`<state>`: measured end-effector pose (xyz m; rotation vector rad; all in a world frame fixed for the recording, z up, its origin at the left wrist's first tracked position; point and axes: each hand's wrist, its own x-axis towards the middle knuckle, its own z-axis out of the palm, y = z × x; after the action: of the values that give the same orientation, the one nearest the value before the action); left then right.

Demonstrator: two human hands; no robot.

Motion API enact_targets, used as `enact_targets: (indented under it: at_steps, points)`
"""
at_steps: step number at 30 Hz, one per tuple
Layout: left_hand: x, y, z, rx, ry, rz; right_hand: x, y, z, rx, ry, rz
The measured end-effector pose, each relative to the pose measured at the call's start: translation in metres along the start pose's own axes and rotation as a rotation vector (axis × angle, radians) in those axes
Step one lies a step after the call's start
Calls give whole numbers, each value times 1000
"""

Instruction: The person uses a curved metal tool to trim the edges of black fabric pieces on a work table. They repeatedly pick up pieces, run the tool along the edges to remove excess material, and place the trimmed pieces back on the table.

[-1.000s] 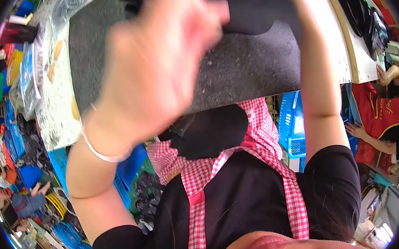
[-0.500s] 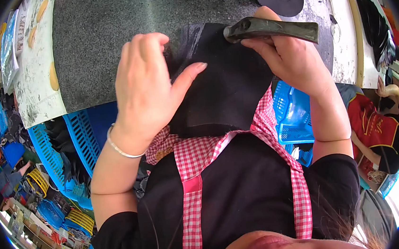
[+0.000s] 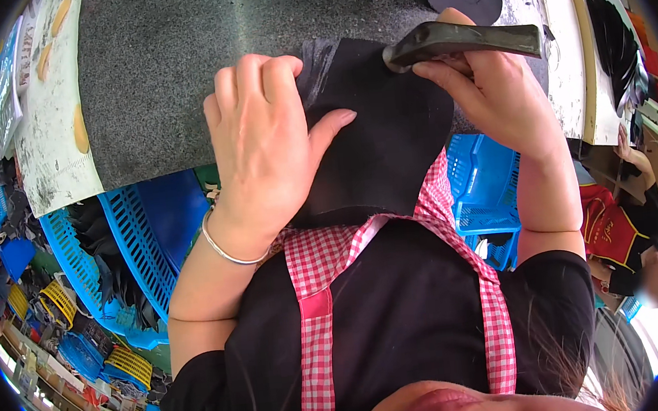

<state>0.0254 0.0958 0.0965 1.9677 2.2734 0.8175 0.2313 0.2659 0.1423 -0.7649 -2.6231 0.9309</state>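
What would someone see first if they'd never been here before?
Probably the dark hammer in the right hand, its rounded end over the upper right of a black sheet, with the left hand at the sheet's left edge. Next, perhaps, the pink-and-white checked apron below, and the bright blue basket under the table's edge at left.
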Motion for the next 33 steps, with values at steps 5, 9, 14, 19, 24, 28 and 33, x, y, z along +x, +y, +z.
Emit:
enact_targets:
  at_steps: [5,9,14,19,24,28,33]
  points:
    - [9,-5,15,-331,91,-107,-13,-1,-12,-10,-45,29]
    - [32,-13,3,-390,-103,-77,-11,-3,-13,18,13,-15]
    - [36,-1,5,-336,-121,-79,9,-5,4,-95,9,-92]
    - [30,-4,13,-267,-17,46,16,1,16,-251,69,-150]
    - [25,-14,23,-294,75,162,14,-1,12,-293,3,-84]
    - [28,-8,22,-214,77,205,17,-1,7,-222,0,-98]
    - [28,-5,18,-95,44,232,28,-6,7,-200,76,-155]
